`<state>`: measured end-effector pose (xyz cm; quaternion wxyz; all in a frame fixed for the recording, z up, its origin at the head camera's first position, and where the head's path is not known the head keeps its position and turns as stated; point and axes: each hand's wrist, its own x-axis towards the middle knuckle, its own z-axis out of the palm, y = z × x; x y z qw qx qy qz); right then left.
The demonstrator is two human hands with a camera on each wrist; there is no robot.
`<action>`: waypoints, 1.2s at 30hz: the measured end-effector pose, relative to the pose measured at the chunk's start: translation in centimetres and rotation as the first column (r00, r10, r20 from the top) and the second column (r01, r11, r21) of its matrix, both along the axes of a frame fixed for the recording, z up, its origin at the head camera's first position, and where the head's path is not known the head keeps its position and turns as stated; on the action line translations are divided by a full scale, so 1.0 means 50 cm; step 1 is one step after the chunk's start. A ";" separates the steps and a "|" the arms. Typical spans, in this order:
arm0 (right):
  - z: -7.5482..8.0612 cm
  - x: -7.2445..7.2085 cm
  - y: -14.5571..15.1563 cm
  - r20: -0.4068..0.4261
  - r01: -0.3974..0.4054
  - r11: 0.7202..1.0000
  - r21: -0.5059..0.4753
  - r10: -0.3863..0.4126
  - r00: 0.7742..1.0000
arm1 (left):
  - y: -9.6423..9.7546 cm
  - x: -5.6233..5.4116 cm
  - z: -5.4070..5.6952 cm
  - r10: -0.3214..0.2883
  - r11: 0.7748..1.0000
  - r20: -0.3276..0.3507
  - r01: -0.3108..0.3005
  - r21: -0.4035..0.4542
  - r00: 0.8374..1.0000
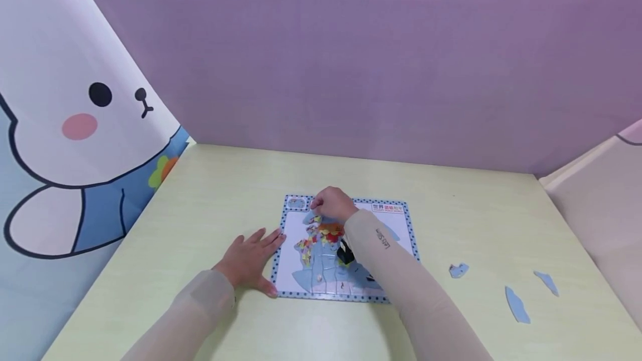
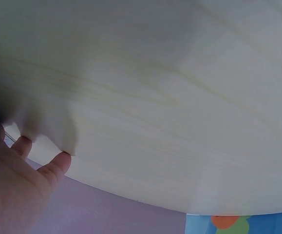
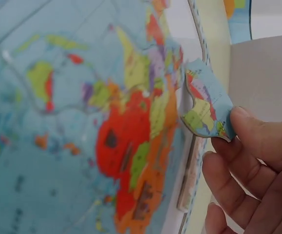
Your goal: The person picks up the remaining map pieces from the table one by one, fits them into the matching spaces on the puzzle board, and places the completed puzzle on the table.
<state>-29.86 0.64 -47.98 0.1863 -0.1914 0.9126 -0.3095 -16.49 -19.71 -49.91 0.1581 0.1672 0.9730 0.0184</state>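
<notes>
A world map jigsaw board (image 1: 290, 263) with a dotted blue border lies on the table, partly filled with pieces. My right hand (image 1: 333, 204) pinches a light blue puzzle piece (image 3: 211, 100) with colored land areas between thumb and forefinger, tilted over the board's upper left part. In the right wrist view, filled map pieces (image 3: 126, 141) lie beside it. My left hand (image 1: 251, 258) rests with spread fingers at the board's left edge; the left wrist view shows its fingertips (image 2: 58, 165) on the table. My right forearm covers part of the board's right side.
Three loose puzzle pieces lie on the table to the right: a small one (image 1: 458, 271), a long curved one (image 1: 517, 305) and a narrow one (image 1: 546, 282). A purple backdrop (image 1: 351, 71) stands behind the table, with a cartoon-printed cloth (image 1: 45, 144) at the left.
</notes>
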 end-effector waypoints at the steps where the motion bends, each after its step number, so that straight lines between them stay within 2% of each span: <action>1: -0.001 -0.001 0.001 0.002 0.005 1.000 0.000 -0.005 1.000 | 0.000 0.000 0.001 -0.002 1.000 -0.001 0.002 0.002 1.000; 8: -0.006 -0.001 -0.003 0.026 0.029 1.000 -0.004 -0.028 0.999 | -0.002 -0.001 -0.004 -0.011 1.000 -0.014 0.011 -0.017 1.000; 16: -0.020 -0.005 -0.009 0.000 -0.032 0.999 0.022 0.032 0.999 | -0.001 -0.003 -0.007 -0.003 1.000 -0.004 0.003 -0.029 1.000; 24: -0.025 -0.007 -0.012 0.014 -0.079 0.995 0.060 0.079 0.997 | 0.000 -0.003 -0.007 0.002 1.000 -0.002 -0.002 -0.029 1.000; 36: -0.019 -0.003 -0.020 -0.004 -0.051 0.992 0.114 0.052 0.999 | -0.001 -0.009 -0.014 0.013 0.999 -0.004 -0.013 -0.038 1.000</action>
